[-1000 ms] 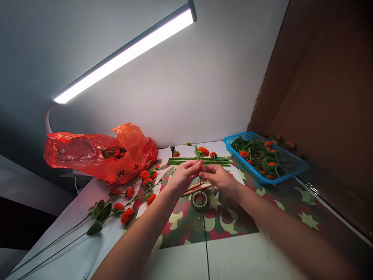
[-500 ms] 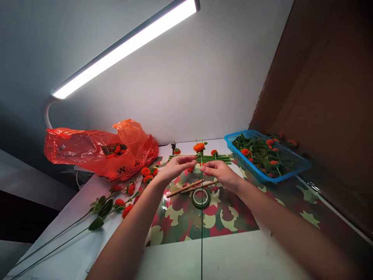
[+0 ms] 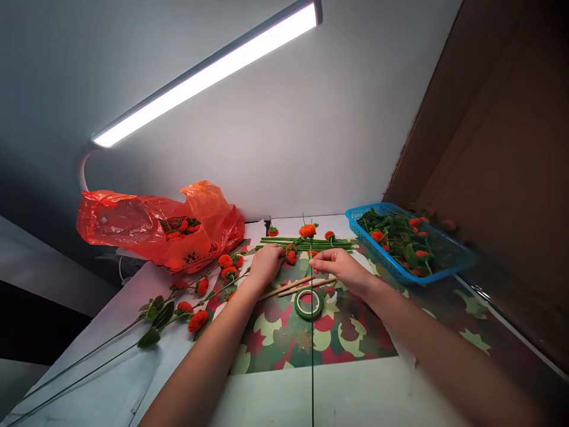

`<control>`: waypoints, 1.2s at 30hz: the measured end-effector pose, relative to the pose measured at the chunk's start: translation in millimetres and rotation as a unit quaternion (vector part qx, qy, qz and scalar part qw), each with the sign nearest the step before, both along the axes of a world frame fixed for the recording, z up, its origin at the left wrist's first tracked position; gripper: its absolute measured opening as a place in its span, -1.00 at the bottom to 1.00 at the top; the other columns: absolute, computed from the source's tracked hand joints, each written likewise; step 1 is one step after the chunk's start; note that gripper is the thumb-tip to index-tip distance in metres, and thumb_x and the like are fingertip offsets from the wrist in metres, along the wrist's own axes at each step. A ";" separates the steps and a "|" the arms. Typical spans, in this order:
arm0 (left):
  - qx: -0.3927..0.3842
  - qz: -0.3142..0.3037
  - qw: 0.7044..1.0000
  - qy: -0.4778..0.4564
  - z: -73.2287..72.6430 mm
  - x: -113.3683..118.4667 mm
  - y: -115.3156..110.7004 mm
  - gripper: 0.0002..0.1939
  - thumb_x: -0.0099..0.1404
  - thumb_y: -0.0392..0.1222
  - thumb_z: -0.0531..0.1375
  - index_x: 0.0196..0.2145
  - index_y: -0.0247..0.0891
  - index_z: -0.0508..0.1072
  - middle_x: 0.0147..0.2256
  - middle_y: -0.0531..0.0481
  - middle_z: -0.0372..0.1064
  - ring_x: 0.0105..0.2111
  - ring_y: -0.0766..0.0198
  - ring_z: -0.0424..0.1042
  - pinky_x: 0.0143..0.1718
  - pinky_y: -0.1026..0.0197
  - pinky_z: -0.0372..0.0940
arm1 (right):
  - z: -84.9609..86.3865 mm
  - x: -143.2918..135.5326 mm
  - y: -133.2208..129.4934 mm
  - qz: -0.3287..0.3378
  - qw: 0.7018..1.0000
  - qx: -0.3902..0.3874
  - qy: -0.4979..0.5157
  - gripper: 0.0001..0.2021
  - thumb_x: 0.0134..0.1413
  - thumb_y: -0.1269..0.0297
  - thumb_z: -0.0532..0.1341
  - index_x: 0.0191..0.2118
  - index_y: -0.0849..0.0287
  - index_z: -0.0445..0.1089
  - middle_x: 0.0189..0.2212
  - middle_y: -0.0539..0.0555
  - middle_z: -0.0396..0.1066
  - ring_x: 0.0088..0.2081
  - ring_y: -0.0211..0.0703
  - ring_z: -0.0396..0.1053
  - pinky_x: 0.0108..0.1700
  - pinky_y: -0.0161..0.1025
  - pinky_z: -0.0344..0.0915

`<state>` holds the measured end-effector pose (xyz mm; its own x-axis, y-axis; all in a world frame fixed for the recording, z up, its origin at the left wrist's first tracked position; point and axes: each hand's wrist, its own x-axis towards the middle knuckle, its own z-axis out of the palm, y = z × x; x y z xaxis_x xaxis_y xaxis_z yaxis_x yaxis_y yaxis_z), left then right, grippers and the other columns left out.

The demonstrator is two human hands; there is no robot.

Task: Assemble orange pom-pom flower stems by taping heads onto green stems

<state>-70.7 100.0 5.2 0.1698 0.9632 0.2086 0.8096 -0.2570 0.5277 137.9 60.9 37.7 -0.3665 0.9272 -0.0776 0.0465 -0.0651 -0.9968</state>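
My right hand (image 3: pixel 341 267) pinches the thin green stem of an orange fuzzy flower (image 3: pixel 307 231), which stands upright with its long stem running down toward me. To the left, my left hand (image 3: pixel 267 264) is low over the table, its fingers curled downward. Its fingertips are partly hidden and lie right beside small orange flowers (image 3: pixel 291 255); whether they grip one does not show. Below my hands lie a roll of green tape (image 3: pixel 308 303) and two thin brown sticks (image 3: pixel 291 287). Several green stems (image 3: pixel 338 244) lie in a bundle behind.
An orange-red plastic bag (image 3: pixel 208 231) with flowers inside sits at the back left. Finished-looking flower stems with leaves (image 3: pixel 162 314) lie at the left. A blue basket (image 3: pixel 351 220) of leaves and flowers stands at right. A lit lamp (image 3: pixel 213 74) hangs above the patterned mat (image 3: pixel 288 350).
My left hand has come away from the upright flower stem and moved down and left to the small flowers on the table. My right hand still pinches the stem. The view has shifted slightly.
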 end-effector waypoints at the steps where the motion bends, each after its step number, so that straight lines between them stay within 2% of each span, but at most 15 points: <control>1: 0.000 -0.003 1.000 -0.009 3.4 -2.7 0.8 -0.92 0.07 -0.32 0.18 -0.52 -0.23 0.46 -0.39 -0.12 0.40 -0.27 0.08 0.33 -0.26 0.16 0.14 | 0.6 0.2 0.0 -0.001 1.000 0.005 0.001 -0.72 -0.21 0.09 0.34 -0.55 0.25 0.43 -0.57 0.01 0.35 -0.47 -0.29 0.20 -0.36 -0.28 0.10; 3: -0.006 -0.021 0.999 -0.030 13.3 -5.5 0.7 -0.92 0.10 -0.23 0.19 -0.51 -0.23 0.45 -0.43 -0.07 0.40 -0.35 0.15 0.33 -0.32 0.19 0.15 | 1.5 1.0 0.8 -0.005 1.000 0.019 0.004 -0.71 -0.21 0.08 0.33 -0.55 0.25 0.42 -0.57 0.01 0.35 -0.48 -0.29 0.20 -0.37 -0.28 0.09; 5: -0.036 -0.049 0.990 -0.125 25.0 -3.0 -2.1 -0.84 0.13 -0.11 0.19 -0.48 -0.25 0.43 -0.48 -0.02 0.38 -0.45 0.24 0.31 -0.40 0.24 0.16 | 2.2 1.9 2.0 -0.015 0.999 0.028 0.011 -0.71 -0.21 0.08 0.33 -0.55 0.25 0.43 -0.57 0.01 0.35 -0.48 -0.29 0.20 -0.37 -0.28 0.09; 7: -0.084 -0.067 0.952 -0.285 34.4 5.0 -6.8 -0.76 0.11 -0.01 0.21 -0.44 -0.26 0.42 -0.50 0.03 0.35 -0.53 0.33 0.28 -0.47 0.29 0.15 | 2.9 2.5 2.8 -0.025 0.999 0.022 0.026 -0.71 -0.23 0.07 0.34 -0.53 0.25 0.43 -0.57 0.01 0.36 -0.48 -0.29 0.20 -0.37 -0.28 0.09; 9: -0.134 -0.060 0.890 -0.431 38.0 15.8 -11.6 -0.69 0.02 0.03 0.28 -0.42 -0.28 0.42 -0.51 0.05 0.32 -0.56 0.40 0.25 -0.51 0.32 0.14 | 3.7 2.4 2.8 -0.025 0.998 0.010 0.049 -0.70 -0.24 0.07 0.34 -0.53 0.25 0.42 -0.57 0.00 0.36 -0.49 -0.30 0.21 -0.36 -0.28 0.10; 12: -0.173 -0.029 0.850 -0.497 31.4 28.7 -15.4 -0.63 -0.04 0.04 0.32 -0.42 -0.31 0.40 -0.52 0.06 0.31 -0.60 0.45 0.23 -0.54 0.35 0.13 | 4.6 2.0 1.8 -0.015 0.997 0.004 0.077 -0.71 -0.23 0.08 0.34 -0.52 0.24 0.41 -0.57 -0.02 0.35 -0.48 -0.30 0.21 -0.36 -0.29 0.11; 14: -0.177 0.000 0.871 -0.459 23.2 32.4 -15.9 -0.65 -0.05 0.02 0.32 -0.45 -0.32 0.39 -0.56 0.06 0.31 -0.63 0.44 0.20 -0.56 0.34 0.11 | 4.8 2.0 1.4 -0.015 0.996 0.005 0.083 -0.72 -0.24 0.09 0.35 -0.52 0.24 0.42 -0.57 -0.02 0.34 -0.48 -0.30 0.21 -0.36 -0.29 0.11; 16: -0.159 0.033 0.914 -0.373 17.5 33.7 -17.0 -0.69 -0.05 -0.02 0.32 -0.50 -0.31 0.38 -0.61 0.06 0.29 -0.65 0.40 0.19 -0.59 0.32 0.07 | 4.9 2.4 1.4 -0.021 0.996 0.004 0.082 -0.73 -0.25 0.11 0.36 -0.52 0.25 0.43 -0.59 -0.02 0.33 -0.49 -0.31 0.19 -0.36 -0.29 0.10; 19: -0.040 0.056 0.957 -0.282 20.8 37.7 -25.0 -0.74 -0.04 -0.05 0.32 -0.59 -0.27 0.38 -0.59 0.02 0.30 -0.58 0.32 0.22 -0.56 0.29 0.04 | 4.4 3.8 2.8 -0.041 0.996 0.005 0.074 -0.73 -0.25 0.11 0.35 -0.54 0.25 0.42 -0.60 -0.03 0.31 -0.51 -0.33 0.17 -0.38 -0.30 0.09; 21: 0.019 0.022 0.958 -0.285 29.4 44.3 -34.9 -0.75 0.00 -0.04 0.29 -0.61 -0.26 0.39 -0.58 0.02 0.29 -0.54 0.30 0.22 -0.53 0.29 0.04 | 3.2 5.1 5.0 -0.062 0.995 0.007 0.073 -0.72 -0.25 0.10 0.35 -0.55 0.25 0.42 -0.61 -0.03 0.30 -0.53 -0.33 0.16 -0.41 -0.29 0.08; 24: -0.065 -0.082 0.946 -0.306 41.7 56.8 -50.9 -0.74 0.06 -0.01 0.26 -0.57 -0.27 0.46 -0.61 0.02 0.30 -0.58 0.32 0.21 -0.56 0.28 0.03 | 0.0 7.1 9.4 -0.094 0.992 0.014 0.087 -0.71 -0.26 0.10 0.36 -0.55 0.25 0.41 -0.63 -0.04 0.29 -0.56 -0.34 0.14 -0.45 -0.30 0.07; 26: -0.108 -0.106 0.934 -0.323 45.6 63.0 -57.8 -0.74 0.07 -0.01 0.25 -0.53 -0.28 0.50 -0.61 0.00 0.35 -0.60 0.32 0.23 -0.57 0.28 0.04 | -1.9 8.5 11.9 -0.106 0.989 0.019 0.099 -0.71 -0.27 0.10 0.37 -0.54 0.25 0.41 -0.62 -0.04 0.30 -0.57 -0.35 0.15 -0.46 -0.30 0.07; 29: -0.168 -0.119 0.891 -0.405 45.5 66.6 -60.4 -0.74 0.09 -0.01 0.25 -0.49 -0.30 0.53 -0.60 -0.01 0.37 -0.60 0.34 0.27 -0.54 0.29 0.10 | -1.8 10.4 12.9 -0.086 0.986 0.018 0.140 -0.71 -0.27 0.10 0.38 -0.49 0.24 0.42 -0.60 -0.05 0.31 -0.55 -0.33 0.19 -0.45 -0.30 0.11; 33: -0.274 -0.185 0.779 -0.533 40.1 67.8 -58.4 -0.71 0.07 -0.02 0.28 -0.37 -0.31 0.54 -0.59 0.02 0.36 -0.59 0.38 0.30 -0.50 0.30 0.17 | 1.7 11.7 11.5 -0.023 0.979 0.011 0.204 -0.72 -0.27 0.10 0.39 -0.48 0.21 0.43 -0.58 -0.06 0.32 -0.53 -0.35 0.22 -0.43 -0.31 0.15; 36: -0.273 -0.195 0.755 -0.564 35.2 70.4 -58.4 -0.71 0.08 -0.02 0.29 -0.35 -0.32 0.54 -0.59 0.03 0.35 -0.59 0.40 0.31 -0.50 0.31 0.18 | 2.3 11.9 11.5 -0.011 0.976 0.007 0.216 -0.72 -0.28 0.11 0.40 -0.47 0.20 0.44 -0.55 -0.05 0.36 -0.50 -0.35 0.25 -0.39 -0.32 0.18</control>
